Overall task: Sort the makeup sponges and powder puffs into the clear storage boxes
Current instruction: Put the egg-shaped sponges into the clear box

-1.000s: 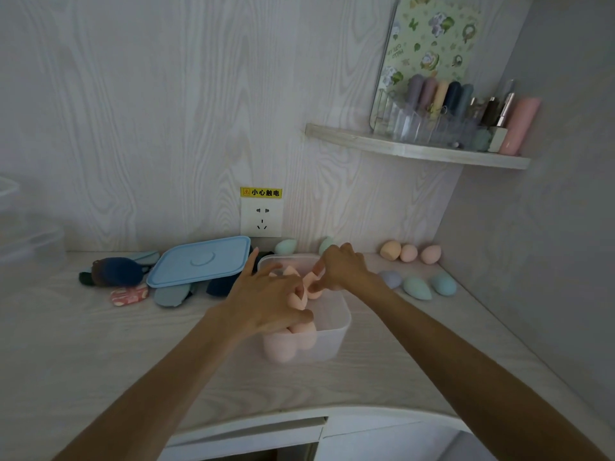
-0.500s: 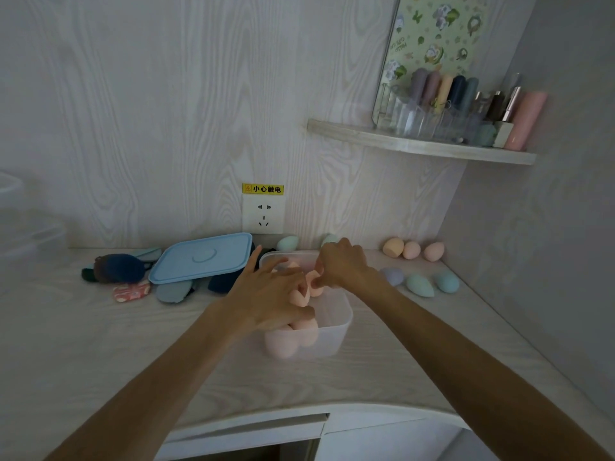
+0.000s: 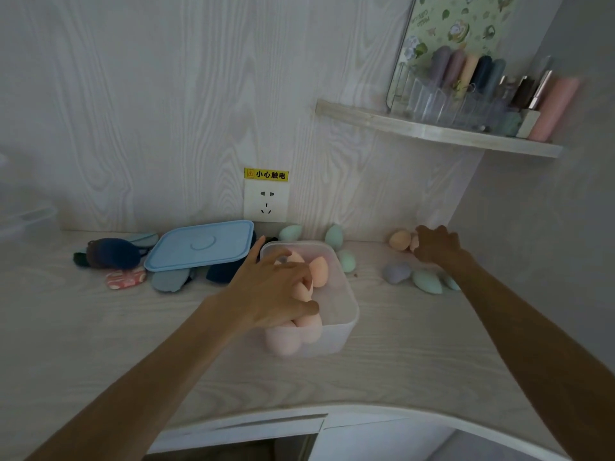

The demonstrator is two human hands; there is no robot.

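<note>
A pale wood-grain desk [image 3: 100, 327] fills a corner under a wall socket [image 3: 265, 202] and a small shelf [image 3: 432, 133] with cosmetics. The left hand [image 3: 271, 289] lies with relaxed fingers over the clear storage box [image 3: 346, 324] in the middle of the desk, touching the peach makeup sponges [image 3: 311, 322] inside; it does not seem to grip any of them. The right hand [image 3: 436, 246] reaches to the back right, with fingers curled around a peach sponge [image 3: 414, 242], just beside an orange sponge [image 3: 399, 240]. I judge the task to be about half done: several peach sponges are already in the box. Still outside are mint sponges [image 3: 334, 236] behind the box and a grey and green group [image 3: 417, 277] under the right forearm. At the left, the dark powder puffs [image 3: 113, 254] lie near and partly under a blue lid [image 3: 199, 244], not yet sorted. A second clear box shows faintly at the far left edge; its content I cannot tell.
</note>
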